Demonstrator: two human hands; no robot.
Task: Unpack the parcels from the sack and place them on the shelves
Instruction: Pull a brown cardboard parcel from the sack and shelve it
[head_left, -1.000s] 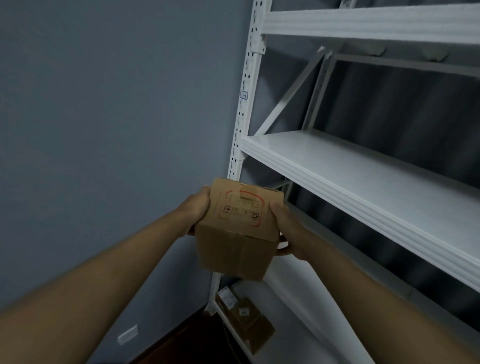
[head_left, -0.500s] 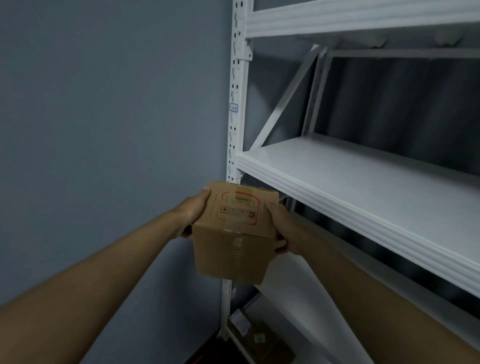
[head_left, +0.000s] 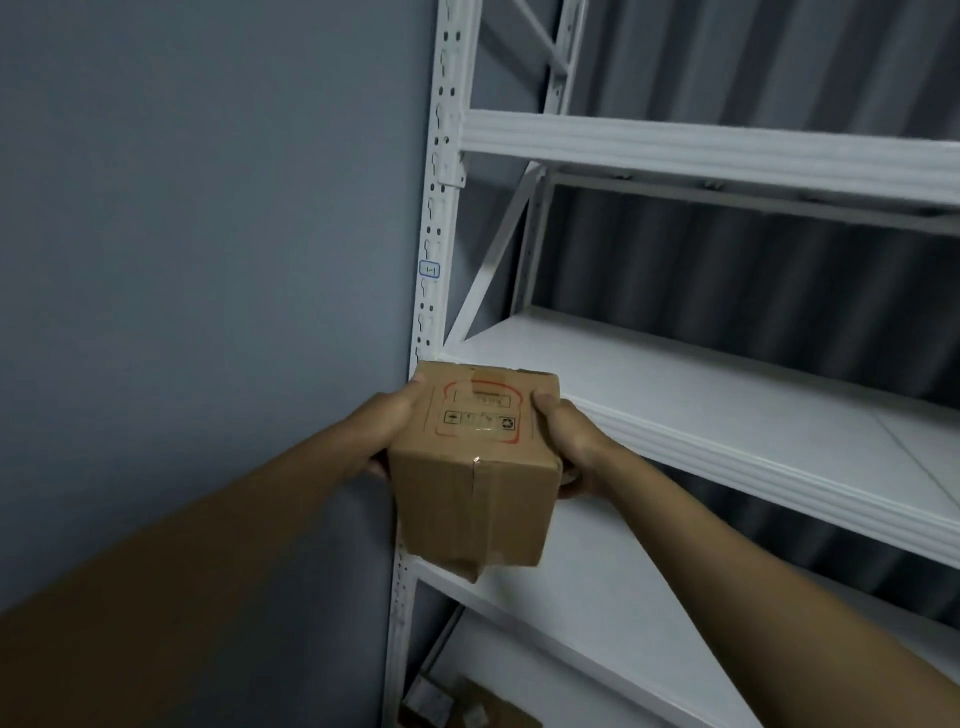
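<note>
I hold a small taped cardboard box (head_left: 475, 467) with red printing on its top face, in the air in front of the white metal shelving unit. My left hand (head_left: 387, 431) grips its left side and my right hand (head_left: 569, 449) grips its right side. The box hovers at the left front corner of the middle shelf (head_left: 727, 410), its top about level with the shelf's front edge. A lower shelf (head_left: 597, 613) runs beneath it. The sack is out of view.
A grey wall stands to the left, touching the perforated white upright (head_left: 431, 291). An upper shelf beam (head_left: 701, 150) crosses above. Brown parcels (head_left: 467, 709) lie on the bottom shelf. A dark ribbed surface backs the shelving.
Both hands have carried the box upward, from below the middle shelf to about its front edge. The view has tilted up, showing more of the upper shelf.
</note>
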